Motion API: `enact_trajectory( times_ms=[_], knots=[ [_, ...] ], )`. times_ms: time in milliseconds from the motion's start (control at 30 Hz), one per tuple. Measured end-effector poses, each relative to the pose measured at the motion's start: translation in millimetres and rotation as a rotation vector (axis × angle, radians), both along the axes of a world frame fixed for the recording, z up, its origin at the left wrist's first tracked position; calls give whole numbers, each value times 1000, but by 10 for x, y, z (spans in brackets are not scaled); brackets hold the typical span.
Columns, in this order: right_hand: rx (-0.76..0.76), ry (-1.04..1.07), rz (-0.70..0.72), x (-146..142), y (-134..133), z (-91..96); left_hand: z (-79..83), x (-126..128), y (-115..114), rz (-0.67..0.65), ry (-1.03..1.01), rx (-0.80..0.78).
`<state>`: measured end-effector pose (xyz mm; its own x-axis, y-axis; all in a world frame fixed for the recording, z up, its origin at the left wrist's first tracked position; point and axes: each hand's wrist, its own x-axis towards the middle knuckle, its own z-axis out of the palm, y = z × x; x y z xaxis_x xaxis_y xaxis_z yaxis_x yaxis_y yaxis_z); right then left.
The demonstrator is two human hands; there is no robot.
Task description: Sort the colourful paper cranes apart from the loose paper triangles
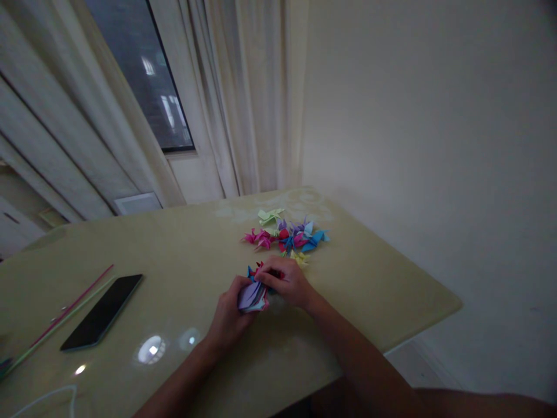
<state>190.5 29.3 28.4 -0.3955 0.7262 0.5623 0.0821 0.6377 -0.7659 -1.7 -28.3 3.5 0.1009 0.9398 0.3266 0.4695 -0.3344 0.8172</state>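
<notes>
My left hand (228,316) grips a small stack of coloured paper squares (251,297), the top one pale purple, just above the table (183,255). My right hand (287,281) is curled over the stack's far edge, fingers pinching at a sheet. Just beyond the hands lies a cluster of folded paper cranes (287,235) in pink, blue, purple, green and yellow.
A dark phone (103,312) lies flat at the left, with a pink stick (73,303) and a green stick (56,331) beside it. A white cable (43,397) loops at the near left edge. Curtains (243,93), a window and a plain wall stand behind the table.
</notes>
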Motion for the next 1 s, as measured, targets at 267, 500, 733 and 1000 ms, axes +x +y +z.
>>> enact_trajectory(
  times_ms=[267,500,733,1000],
  knots=[
    [4,-23,-8,30,21,-13,30,16,-2,-68,6,-73],
    [12,-68,-26,53,31,-14,87,40,-9,-118,39,-86],
    [-4,-74,-7,69,26,5,88,16,26,-154,32,-65],
    [-265,20,226,129,1,87,6,-22,60,-198,-72,-193]
  ],
)
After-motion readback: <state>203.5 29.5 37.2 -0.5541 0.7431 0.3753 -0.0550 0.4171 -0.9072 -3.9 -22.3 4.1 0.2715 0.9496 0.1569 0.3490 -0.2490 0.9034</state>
